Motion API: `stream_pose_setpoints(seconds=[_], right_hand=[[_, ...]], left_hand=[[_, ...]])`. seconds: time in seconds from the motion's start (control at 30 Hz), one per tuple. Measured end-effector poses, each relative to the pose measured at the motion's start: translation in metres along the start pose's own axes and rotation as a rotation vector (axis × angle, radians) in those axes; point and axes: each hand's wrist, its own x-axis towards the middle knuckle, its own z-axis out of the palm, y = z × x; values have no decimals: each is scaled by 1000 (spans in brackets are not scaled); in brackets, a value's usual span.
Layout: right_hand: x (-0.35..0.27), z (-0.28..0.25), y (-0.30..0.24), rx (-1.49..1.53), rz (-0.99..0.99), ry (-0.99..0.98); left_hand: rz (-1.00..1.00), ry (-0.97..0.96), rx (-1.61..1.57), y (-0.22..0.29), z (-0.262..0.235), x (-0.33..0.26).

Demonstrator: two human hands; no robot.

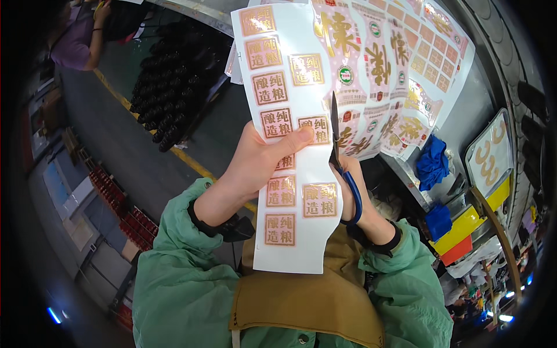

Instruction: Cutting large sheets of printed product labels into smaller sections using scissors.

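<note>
The left hand (255,165) pinches a long white strip of a label sheet (293,116), thumb pressed flat on its front and the fingers hidden behind the paper, holding it up in front of the chest. The right hand (357,191) is mostly hidden behind the sheet's right edge and is clenched around the blue loop handle of a pair of scissors (342,168), whose dark blades point upward into a slit between the strip and the rest of the sheet. The strip carries two columns of square gold-and-pink stickers; the wider part of the sheet, up and to the right, bears larger gold labels and small round green marks. Both forearms wear green sleeves (185,272) over a tan apron (301,296). To the right a blue cloth (432,162) lies on a grey metal desk (481,98). Upper left, dark bottles (168,87) stand packed in rows, and another person (78,37) in purple stands beyond them
</note>
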Motion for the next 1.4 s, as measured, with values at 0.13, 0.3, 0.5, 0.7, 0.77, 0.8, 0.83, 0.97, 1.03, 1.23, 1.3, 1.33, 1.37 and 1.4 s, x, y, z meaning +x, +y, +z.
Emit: stream_pose_setpoints(seconds=[0.13, 0.3, 0.5, 0.7, 0.77, 0.8, 0.83, 0.97, 1.03, 1.23, 1.3, 1.33, 1.37, 1.4], right_hand=[[3, -1, -28, 46, 158, -195], [3, 6, -23, 91, 104, -267], [2, 8, -23, 0, 9, -217], [-2, -4, -39, 44, 174, -315], [-4, -4, -40, 57, 211, -345], [-5, -4, -41, 57, 212, -346], [-6, -3, -41, 51, 207, -349], [-7, 6, -43, 70, 175, -336], [-7, 11, -47, 94, 224, -303], [-8, 15, -43, 181, 194, -323], [-9, 12, -42, 161, 216, -360], [-9, 10, -44, 161, 218, -360], [-8, 8, -47, 108, 197, -371], [-8, 6, -48, 55, 175, -383]], left_hand=[[-77, -28, -28, 0, -13, -6], [-80, -44, -27, 0, -13, -11], [-102, -85, -14, 4, -17, -14], [-121, -125, 12, 16, -25, -17], [-157, -158, 35, 22, -27, -19], [-169, -151, 48, 24, -27, -20], [-180, -143, 62, 26, -27, -22], [-182, -166, -11, 32, -23, -25], [-181, -140, 38, 32, -23, -25], [-207, -172, 81, 28, -32, -26], [-211, -189, 59, 31, -31, -26], [-213, -206, 37, 34, -30, -26], [-215, -206, 36, 37, -30, -27], [-222, -199, 75, 40, -31, -27]])
